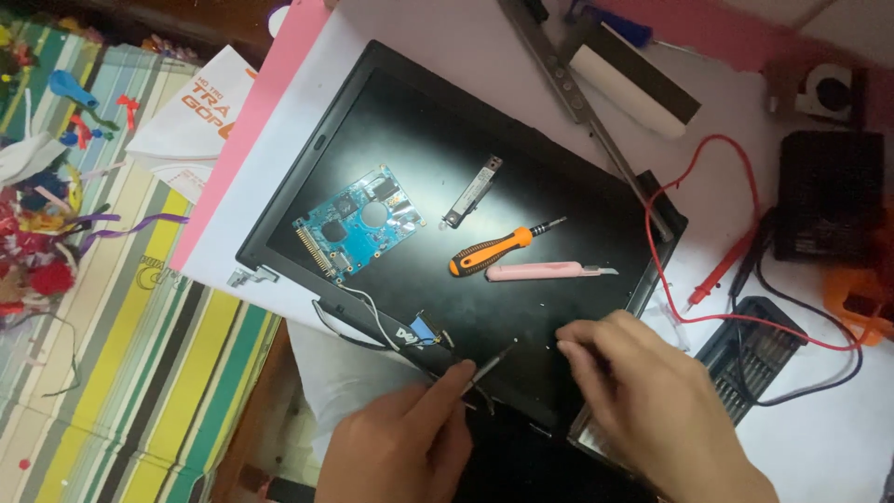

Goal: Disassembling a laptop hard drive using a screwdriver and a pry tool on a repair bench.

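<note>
A black laptop screen panel (pixel 466 149) lies flat in front of me. My left hand (pixel 405 442) grips a thin dark tool (pixel 489 365) whose tip points at the panel's near edge. My right hand (pixel 643 401) rests on that edge beside it, fingers pinched; what they hold is too small to see. On the panel lie a blue hard drive board (pixel 358 222), a small metal bracket (pixel 473 191), an orange-and-black screwdriver (pixel 498 250) and a pink utility knife (pixel 545 271). Loose cables and a hinge strip (pixel 410 331) sit near my left hand.
Red multimeter leads (pixel 708 233) trail to the right. A black bit set case (pixel 754 359) and a black box (pixel 829 191) sit at right. A metal hinge bar (pixel 568 79), pink paper (pixel 270 102), striped cloth (pixel 112 373) and colourful ribbons (pixel 37 242) lie around.
</note>
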